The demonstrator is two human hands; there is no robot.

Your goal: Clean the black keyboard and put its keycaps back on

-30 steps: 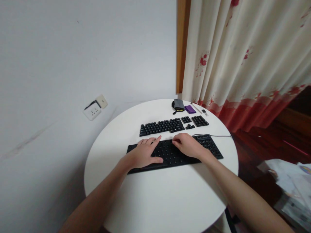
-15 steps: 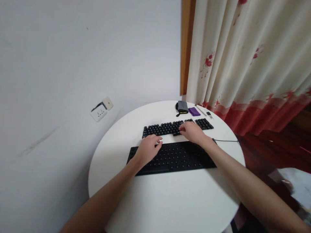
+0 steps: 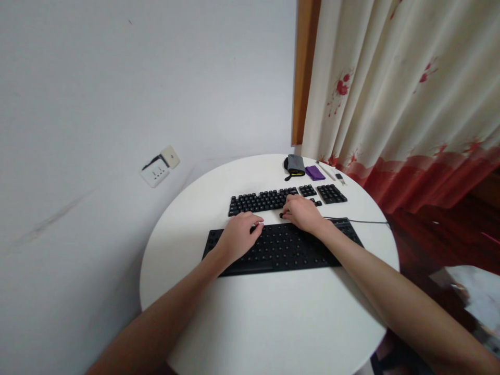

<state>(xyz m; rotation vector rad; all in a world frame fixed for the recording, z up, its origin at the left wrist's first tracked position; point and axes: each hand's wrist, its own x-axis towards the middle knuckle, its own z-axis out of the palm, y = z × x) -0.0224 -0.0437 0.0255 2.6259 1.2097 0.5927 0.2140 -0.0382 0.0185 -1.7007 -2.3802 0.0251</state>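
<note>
A black keyboard base (image 3: 289, 252) with bare studs lies across the round white table (image 3: 273, 317). Behind it, loose black keycaps (image 3: 261, 201) are laid out in keyboard-shaped rows, with smaller groups (image 3: 331, 193) to the right. My left hand (image 3: 237, 238) rests on the base's upper left part, fingers loosely bent and together, holding nothing. My right hand (image 3: 301, 213) hovers between the keycap rows and the base's top edge, its fingertips pinched on a small black keycap (image 3: 281, 215).
At the table's far edge lie a grey pouch (image 3: 295, 165), a purple cloth (image 3: 314, 173), a thin white stick and a small tool (image 3: 340, 177). A cable (image 3: 371, 221) runs off the right. A wall socket (image 3: 155, 173) is at the left, curtains at the right.
My right hand left the base, reached into the keycap rows, then drew back toward the base's top edge with a keycap pinched. My left hand's fingers curled in and shifted slightly up.
</note>
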